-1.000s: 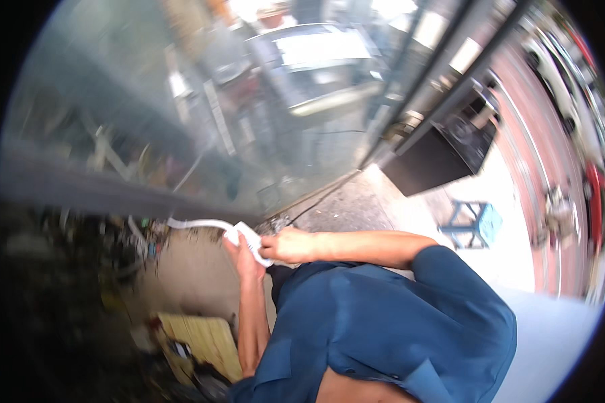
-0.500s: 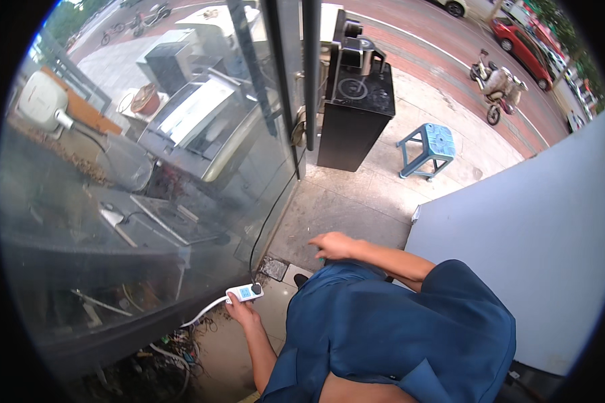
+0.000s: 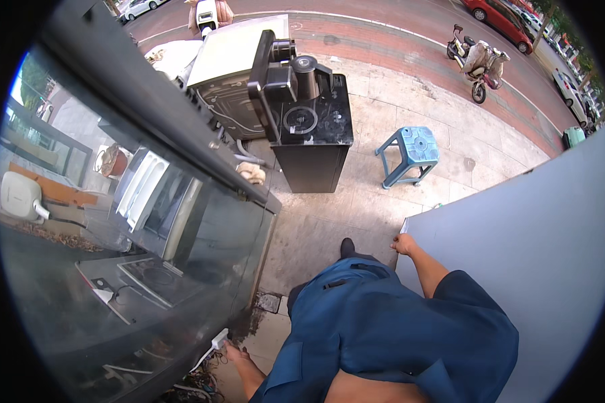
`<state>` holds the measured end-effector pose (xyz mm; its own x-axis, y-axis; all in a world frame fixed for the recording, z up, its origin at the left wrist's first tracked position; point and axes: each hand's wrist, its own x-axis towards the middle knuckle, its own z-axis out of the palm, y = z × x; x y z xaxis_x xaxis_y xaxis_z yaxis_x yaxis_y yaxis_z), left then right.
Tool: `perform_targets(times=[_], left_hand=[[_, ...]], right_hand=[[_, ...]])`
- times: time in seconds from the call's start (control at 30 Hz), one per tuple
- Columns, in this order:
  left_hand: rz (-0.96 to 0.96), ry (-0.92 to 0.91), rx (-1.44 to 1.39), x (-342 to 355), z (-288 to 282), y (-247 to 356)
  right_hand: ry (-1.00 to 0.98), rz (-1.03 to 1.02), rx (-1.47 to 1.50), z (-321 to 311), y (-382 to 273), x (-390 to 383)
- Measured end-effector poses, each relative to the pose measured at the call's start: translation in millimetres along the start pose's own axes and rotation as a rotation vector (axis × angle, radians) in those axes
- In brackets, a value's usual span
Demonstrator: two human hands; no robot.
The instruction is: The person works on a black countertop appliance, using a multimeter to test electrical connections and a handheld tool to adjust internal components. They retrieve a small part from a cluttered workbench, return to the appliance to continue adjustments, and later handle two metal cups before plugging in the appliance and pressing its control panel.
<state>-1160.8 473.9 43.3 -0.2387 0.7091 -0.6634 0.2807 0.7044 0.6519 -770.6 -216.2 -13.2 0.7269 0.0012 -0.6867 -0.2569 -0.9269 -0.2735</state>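
Note:
Low at the left, beside the base of the glass panel, my left hand point(image 3: 236, 350) grips one end of a white power strip point(image 3: 219, 338). A white cable runs down from the strip, which is turned so that its socket face is hard to see. My right hand point(image 3: 402, 244) is at the edge of the grey-blue panel point(image 3: 504, 255) on the right. Its fingers are curled together, and anything inside them is hidden.
A black cabinet-shaped water dispenser point(image 3: 310, 164) with a kettle point(image 3: 306, 77) on top stands ahead, next to a white-topped appliance point(image 3: 238, 50). A blue plastic stool point(image 3: 418, 146) is to its right. The dark-framed glass panel point(image 3: 202, 269) fills the left; loose cables point(image 3: 195, 389) lie below.
My right hand has moved right to the grey-blue panel's edge. The power strip has turned and moved lower left with my left hand; its black plug and cord no longer show. The view has shifted.

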Motion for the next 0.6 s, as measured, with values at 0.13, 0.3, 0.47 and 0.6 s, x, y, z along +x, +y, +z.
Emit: perform_targets(times=[0.13,0.3,0.47,0.6], left_hand=[[-0.027,-0.18,0.272,-43.2,74.0,-47.9],[-0.154,-0.482,0.515,-149.5,221.0,-88.5],[0.019,-0.749,0.802,-206.7,365.7,-93.4],[0.032,-0.772,0.768,-214.5,472.2,-88.6]], right_hand=[[0.017,-0.063,0.069,-78.6,-3.3,70.2],[0.114,-0.233,0.225,-155.4,-45.0,149.2],[0.154,-0.32,0.196,-213.4,-89.0,184.4],[0.161,-0.401,-0.017,-270.5,-108.7,209.3]])
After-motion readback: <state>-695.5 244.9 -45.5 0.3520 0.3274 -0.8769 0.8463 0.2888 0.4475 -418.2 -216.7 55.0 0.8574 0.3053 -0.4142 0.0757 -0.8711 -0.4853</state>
